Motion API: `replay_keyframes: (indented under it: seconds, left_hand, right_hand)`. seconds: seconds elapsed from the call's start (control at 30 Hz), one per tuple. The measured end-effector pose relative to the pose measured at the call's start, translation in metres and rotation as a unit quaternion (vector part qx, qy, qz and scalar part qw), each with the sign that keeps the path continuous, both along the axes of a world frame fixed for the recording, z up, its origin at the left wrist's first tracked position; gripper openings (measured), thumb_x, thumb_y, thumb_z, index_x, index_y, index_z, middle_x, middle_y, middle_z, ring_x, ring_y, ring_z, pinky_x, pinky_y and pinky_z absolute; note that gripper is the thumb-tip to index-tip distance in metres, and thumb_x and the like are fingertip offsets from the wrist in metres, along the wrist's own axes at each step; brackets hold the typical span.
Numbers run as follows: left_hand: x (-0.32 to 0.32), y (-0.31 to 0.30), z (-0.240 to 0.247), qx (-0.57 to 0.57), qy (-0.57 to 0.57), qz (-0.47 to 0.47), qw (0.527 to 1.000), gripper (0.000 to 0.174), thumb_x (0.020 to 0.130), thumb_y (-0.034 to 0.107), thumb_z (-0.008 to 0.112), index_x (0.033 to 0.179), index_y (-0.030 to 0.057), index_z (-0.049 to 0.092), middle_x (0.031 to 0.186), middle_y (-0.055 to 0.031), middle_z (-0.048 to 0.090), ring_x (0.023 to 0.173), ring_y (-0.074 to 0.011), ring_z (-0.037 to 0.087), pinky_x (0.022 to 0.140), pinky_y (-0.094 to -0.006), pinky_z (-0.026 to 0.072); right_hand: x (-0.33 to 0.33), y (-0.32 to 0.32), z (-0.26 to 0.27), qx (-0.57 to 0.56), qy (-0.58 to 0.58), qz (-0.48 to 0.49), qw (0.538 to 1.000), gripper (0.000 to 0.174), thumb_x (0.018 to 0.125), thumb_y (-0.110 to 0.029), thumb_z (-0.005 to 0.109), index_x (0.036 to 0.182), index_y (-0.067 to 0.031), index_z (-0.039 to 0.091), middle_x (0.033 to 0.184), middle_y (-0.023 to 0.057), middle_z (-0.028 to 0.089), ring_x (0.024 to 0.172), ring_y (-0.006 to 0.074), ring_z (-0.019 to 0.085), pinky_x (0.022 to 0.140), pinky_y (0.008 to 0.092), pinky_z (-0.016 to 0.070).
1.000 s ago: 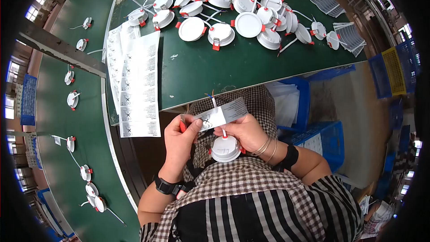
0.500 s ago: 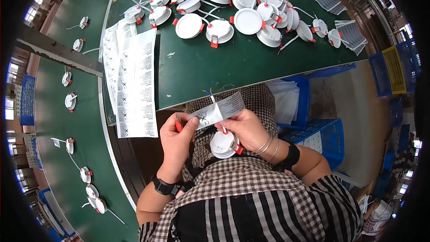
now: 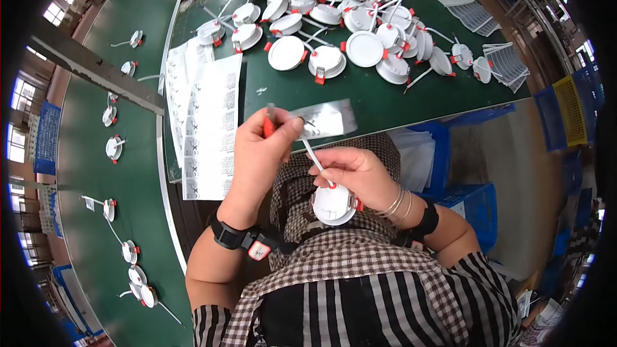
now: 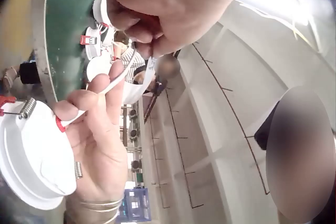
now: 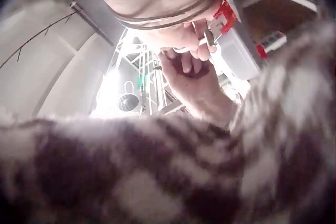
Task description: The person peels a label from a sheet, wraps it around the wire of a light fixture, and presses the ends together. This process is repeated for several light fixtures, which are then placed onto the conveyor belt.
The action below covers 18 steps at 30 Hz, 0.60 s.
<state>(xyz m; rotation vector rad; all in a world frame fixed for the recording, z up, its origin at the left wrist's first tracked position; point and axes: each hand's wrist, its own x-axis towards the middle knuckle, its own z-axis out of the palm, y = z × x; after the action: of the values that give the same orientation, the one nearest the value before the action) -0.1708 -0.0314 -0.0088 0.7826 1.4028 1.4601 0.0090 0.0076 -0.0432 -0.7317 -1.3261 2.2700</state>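
Raised over the lap, my left hand (image 3: 262, 151) pinches the end of a silver printed label (image 3: 331, 120), which is blurred at its far end. A small red-handled tool (image 3: 268, 126) is tucked in the same hand, its working end mostly hidden. My right hand (image 3: 361, 172) pinches the white cable (image 3: 312, 154) of a round white downlight (image 3: 334, 204) near its red cable entry. The downlight hangs below these fingers, its back and spring clips showing. In the left wrist view, the cable (image 4: 113, 83) runs up from the right fingers towards the left hand (image 4: 168, 14).
Many downlights (image 3: 365, 49) are heaped on the green table (image 3: 283, 99). Printed label sheets (image 3: 212, 128) overhang its front left edge. More downlights sit on the green conveyor (image 3: 144, 173) at left. Blue crates (image 3: 472, 209) stand below on the right.
The label was held by both hands across the cable; now the left hand alone has it, higher up. The right hand has shifted to the cable near the downlight.
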Motion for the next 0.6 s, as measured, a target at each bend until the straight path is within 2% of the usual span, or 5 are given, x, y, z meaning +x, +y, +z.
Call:
replay_keyframes:
  seconds: [0.13,0.23,0.3,0.37,0.6]
  left_hand:
    - [0.003,0.012,0.027,0.096,-0.048,0.058,0.993,0.012,0.082,0.010,0.065,0.081,0.0021,0.056,0.060,0.0018,0.050,0.047,-0.0051,0.041,0.043,-0.0194,0.0294]
    - [-0.013,0.036,0.047,0.086,-0.004,0.125,0.988,0.010,0.084,0.010,0.061,0.080,0.0048,0.054,0.060,0.0031,0.046,0.046,-0.0049,0.037,0.041,-0.0194,0.0250]
    - [-0.018,0.025,0.038,0.065,0.019,0.112,0.991,0.010,0.083,0.009,0.062,0.080,0.0042,0.054,0.061,0.0023,0.048,0.047,-0.0049,0.039,0.041,-0.0192,0.0270]
    - [-0.010,0.009,0.030,0.044,0.027,0.089,0.995,0.010,0.083,0.007,0.063,0.080,0.0034,0.055,0.062,0.0010,0.050,0.047,-0.0053,0.041,0.042,-0.0187,0.0290]
    - [-0.012,-0.009,-0.011,0.004,-0.032,0.083,0.996,0.012,0.083,0.008,0.067,0.082,0.0008,0.058,0.066,0.0005,0.054,0.052,-0.0044,0.046,0.046,-0.0182,0.0358]
  right_hand:
    - [-0.003,0.032,0.019,0.048,0.028,-0.002,0.998,0.031,0.087,0.001,0.054,0.118,0.0016,0.055,0.101,0.0117,0.064,0.085,0.0138,0.063,0.077,0.0239,0.0522]
    - [-0.030,0.077,0.022,0.018,0.044,-0.035,0.998,0.031,0.087,0.001,0.055,0.117,0.0021,0.055,0.099,0.0116,0.064,0.082,0.0134,0.063,0.074,0.0240,0.0524]
    - [-0.039,0.080,0.015,-0.038,0.033,-0.078,0.996,0.026,0.086,0.001,0.056,0.111,0.0033,0.056,0.097,0.0116,0.064,0.081,0.0136,0.063,0.073,0.0240,0.0524]
    - [-0.036,0.071,0.003,-0.024,0.020,-0.088,0.996,0.018,0.085,0.001,0.056,0.103,0.0041,0.056,0.095,0.0114,0.064,0.077,0.0130,0.063,0.071,0.0240,0.0526]
    - [-0.039,0.047,0.006,-0.080,-0.029,-0.116,0.990,0.021,0.083,0.002,0.059,0.103,0.0029,0.056,0.091,0.0098,0.064,0.075,0.0118,0.062,0.070,0.0238,0.0521]
